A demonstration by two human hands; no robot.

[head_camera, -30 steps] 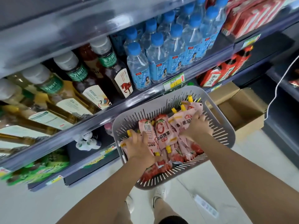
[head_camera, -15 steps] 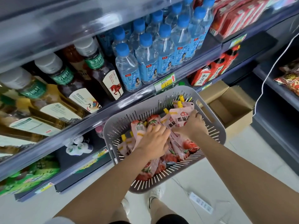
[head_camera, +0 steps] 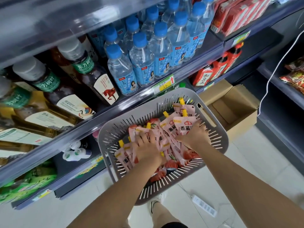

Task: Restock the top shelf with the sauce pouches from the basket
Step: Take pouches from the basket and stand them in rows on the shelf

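A grey slotted basket (head_camera: 109,131) hangs in front of the shelves, filled with several pink sauce pouches (head_camera: 171,129) with yellow spouts. Both my hands are inside it. My left hand (head_camera: 146,151) lies in the middle of the pile, fingers curled down round pouches there. My right hand (head_camera: 195,137) sits at the right side, fingers curled over the top edge of a pouch printed with red characters. The top shelf (head_camera: 49,28) shows only as a blurred grey edge at the upper left; what stands on it is out of view.
Blue-capped water bottles (head_camera: 141,60) and dark tea bottles (head_camera: 85,74) fill the shelf just above the basket. Red packs (head_camera: 205,74) sit lower right. An open cardboard box (head_camera: 233,109) and a white power strip (head_camera: 204,205) lie on the floor.
My left hand has moved from the basket's left side to the middle of the pile. My right hand stays on the right-hand pouches. The view has shifted slightly.
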